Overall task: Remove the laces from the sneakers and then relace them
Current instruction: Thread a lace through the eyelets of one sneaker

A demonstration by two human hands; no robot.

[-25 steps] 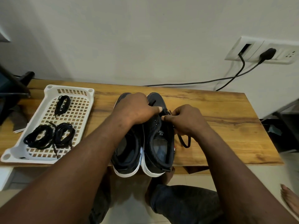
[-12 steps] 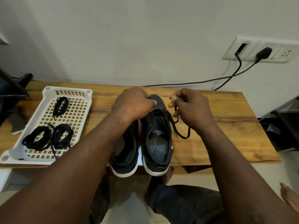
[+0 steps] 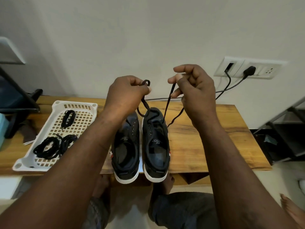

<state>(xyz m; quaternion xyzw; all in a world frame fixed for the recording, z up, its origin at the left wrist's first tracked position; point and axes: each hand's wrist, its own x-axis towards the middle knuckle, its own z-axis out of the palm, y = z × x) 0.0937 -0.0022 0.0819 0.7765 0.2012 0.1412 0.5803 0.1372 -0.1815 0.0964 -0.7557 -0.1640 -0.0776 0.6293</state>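
Bench [image 3: 206,138]: holds both sneakers [image 3: 127,146] at its near edge, easy to reach.
Tray [image 3: 76,102]: on the left, keeps spare laces [image 3: 47,147] coiled out of the way.
Left hand [image 3: 127,95]: raised, pinching one lace end.
Right hand [image 3: 193,90]: raised, pinching the other end.
Lace [image 3: 145,104]: goes through the right sneaker's [image 3: 156,151] front holes, pulled up, probably to even both ends.
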